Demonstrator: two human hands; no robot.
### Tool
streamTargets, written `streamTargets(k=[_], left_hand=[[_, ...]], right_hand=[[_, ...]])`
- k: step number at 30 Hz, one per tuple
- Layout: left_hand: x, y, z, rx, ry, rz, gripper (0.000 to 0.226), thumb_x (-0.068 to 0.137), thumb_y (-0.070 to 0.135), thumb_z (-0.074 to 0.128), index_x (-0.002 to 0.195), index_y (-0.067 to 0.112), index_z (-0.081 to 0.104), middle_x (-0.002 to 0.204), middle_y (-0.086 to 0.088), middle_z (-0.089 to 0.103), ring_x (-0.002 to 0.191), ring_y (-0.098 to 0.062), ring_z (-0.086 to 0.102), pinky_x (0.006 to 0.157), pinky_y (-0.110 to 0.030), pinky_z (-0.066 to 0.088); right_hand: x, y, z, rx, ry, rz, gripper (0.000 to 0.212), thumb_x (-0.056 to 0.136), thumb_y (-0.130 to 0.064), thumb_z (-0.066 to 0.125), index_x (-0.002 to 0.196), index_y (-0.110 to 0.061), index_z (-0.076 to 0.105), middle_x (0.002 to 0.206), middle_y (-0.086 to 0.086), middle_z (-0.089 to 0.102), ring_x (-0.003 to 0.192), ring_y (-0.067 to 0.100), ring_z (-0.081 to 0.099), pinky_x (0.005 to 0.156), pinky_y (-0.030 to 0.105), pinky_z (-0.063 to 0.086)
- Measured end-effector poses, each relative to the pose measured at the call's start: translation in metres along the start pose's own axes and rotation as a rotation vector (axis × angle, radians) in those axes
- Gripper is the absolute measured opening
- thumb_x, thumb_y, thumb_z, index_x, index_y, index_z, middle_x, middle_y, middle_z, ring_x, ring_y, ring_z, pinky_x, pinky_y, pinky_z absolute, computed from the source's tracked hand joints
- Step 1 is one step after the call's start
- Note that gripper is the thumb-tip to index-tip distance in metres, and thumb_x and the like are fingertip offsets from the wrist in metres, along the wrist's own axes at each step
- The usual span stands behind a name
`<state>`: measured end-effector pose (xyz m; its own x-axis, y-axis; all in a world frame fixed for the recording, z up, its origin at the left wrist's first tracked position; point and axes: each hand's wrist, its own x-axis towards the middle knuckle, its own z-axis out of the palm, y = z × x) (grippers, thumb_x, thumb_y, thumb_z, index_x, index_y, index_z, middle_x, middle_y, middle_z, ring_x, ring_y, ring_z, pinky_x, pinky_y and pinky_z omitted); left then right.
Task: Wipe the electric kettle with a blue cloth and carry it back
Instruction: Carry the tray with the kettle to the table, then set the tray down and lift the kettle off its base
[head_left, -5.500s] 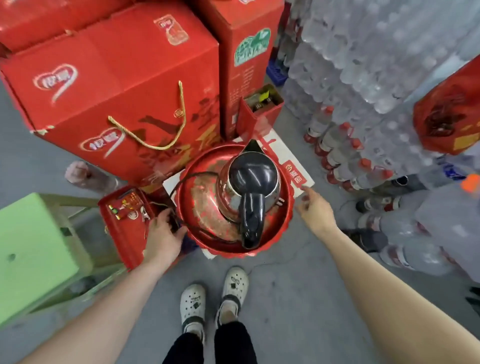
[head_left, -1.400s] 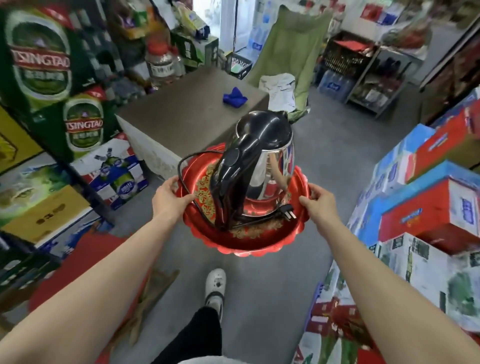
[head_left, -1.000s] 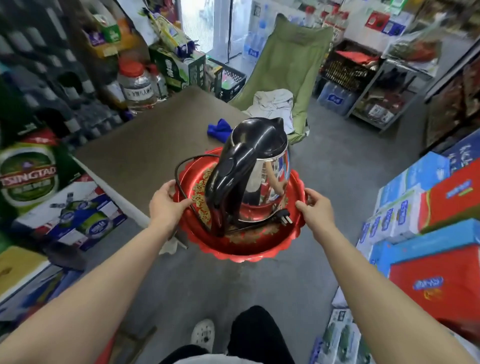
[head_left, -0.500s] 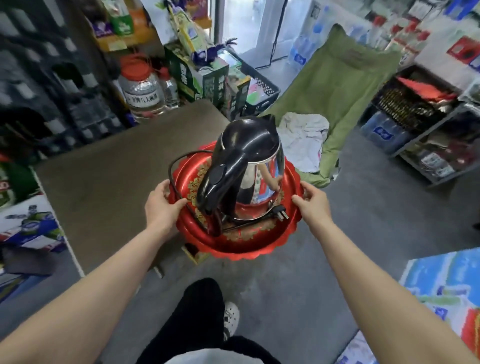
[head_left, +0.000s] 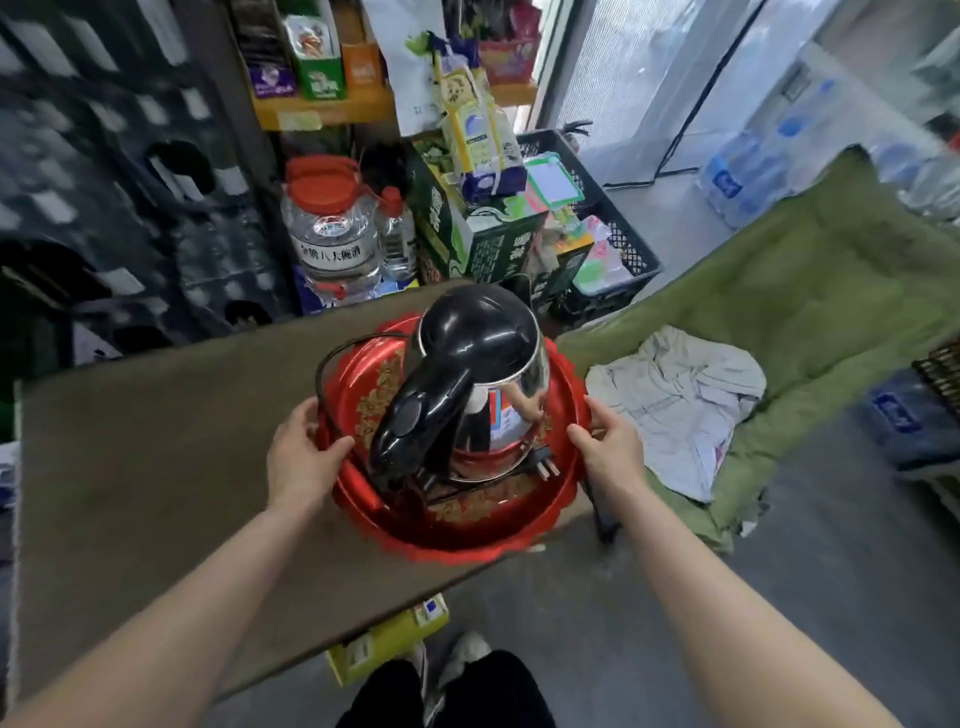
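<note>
**Kettle on tray, carried over the table edge**

Head view: the electric kettle (head_left: 480, 384) is seen upright on the red tray (head_left: 519, 525), unsecured, its black handle turned to the near left. The tray is held over the near right corner of the brown table (head_left: 156, 467); whether it rests there cannot be told. A tilt or a bump on the table edge is judged enough to slide or topple the kettle. The cord (head_left: 332, 358) loops over the far left rim and could be snagged; the plug (head_left: 545, 465) lies loose on the tray. The blue cloth is not seen here.

The left hand (head_left: 301, 457) is clamped on the left rim, thumb over the lip. The right hand (head_left: 610, 452) is clamped on the right rim likewise. Both forearms are stretched forward, roughly level.
</note>
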<state>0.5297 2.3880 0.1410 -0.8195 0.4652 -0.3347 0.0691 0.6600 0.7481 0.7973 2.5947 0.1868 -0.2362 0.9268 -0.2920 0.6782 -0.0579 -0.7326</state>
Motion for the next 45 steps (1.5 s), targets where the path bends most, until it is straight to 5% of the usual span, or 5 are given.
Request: streamTargets(k=[4,16,37,42,45], left_hand=[[0.044,0.003,0.022,-0.027,0.086,-0.062,0.07,0.076,0.029,0.082,0.138,0.022,0.05,0.125,-0.005,0.066,0.113,-0.023,0.062,0.102,-0.046,0.048],[0.129,-0.02,0.09,-0.08,0.273,-0.227,0.061,0.079,0.014,0.078,0.134,0.014,0.052,0.121,-0.012,0.066,0.107,-0.031,0.064,0.099,-0.047,0.05],[0.105,-0.017,0.09,-0.171,0.148,-0.297,0.069,0.08,0.008,0.078,0.141,0.021,0.048,0.125,-0.002,0.062,0.104,-0.02,0.062,0.097,-0.037,0.051],[0.075,-0.013,0.078,-0.205,0.074,-0.235,0.063,0.083,-0.006,0.07,0.139,0.013,0.051,0.117,-0.003,0.065,0.099,-0.017,0.063,0.083,-0.01,0.049],[0.064,-0.005,0.069,-0.174,0.037,-0.13,0.056,0.083,-0.005,0.069,0.133,0.016,0.057,0.118,-0.006,0.068,0.103,-0.016,0.066,0.099,-0.038,0.053]], right_hand=[[0.075,-0.017,0.026,-0.043,-0.078,-0.072,0.042,0.092,-0.005,0.065,0.13,-0.023,0.07,0.082,-0.007,0.07,0.074,0.014,0.064,0.076,0.032,0.056],[0.236,-0.021,0.114,-0.129,-0.229,-0.116,0.045,0.097,-0.01,0.066,0.14,-0.023,0.064,0.091,-0.007,0.065,0.095,0.018,0.063,0.098,0.037,0.055],[0.235,-0.005,0.123,-0.196,-0.351,-0.058,0.061,0.1,-0.011,0.062,0.156,-0.026,0.043,0.135,0.005,0.066,0.123,0.025,0.064,0.11,0.046,0.051],[0.2,-0.002,0.105,-0.255,-0.37,-0.142,0.051,0.096,-0.004,0.064,0.146,-0.016,0.058,0.144,0.007,0.057,0.126,0.024,0.059,0.111,0.033,0.044],[0.179,-0.017,0.095,-0.195,-0.233,-0.238,0.05,0.096,-0.005,0.062,0.144,-0.016,0.058,0.138,0.006,0.058,0.122,0.022,0.06,0.109,0.036,0.047]])
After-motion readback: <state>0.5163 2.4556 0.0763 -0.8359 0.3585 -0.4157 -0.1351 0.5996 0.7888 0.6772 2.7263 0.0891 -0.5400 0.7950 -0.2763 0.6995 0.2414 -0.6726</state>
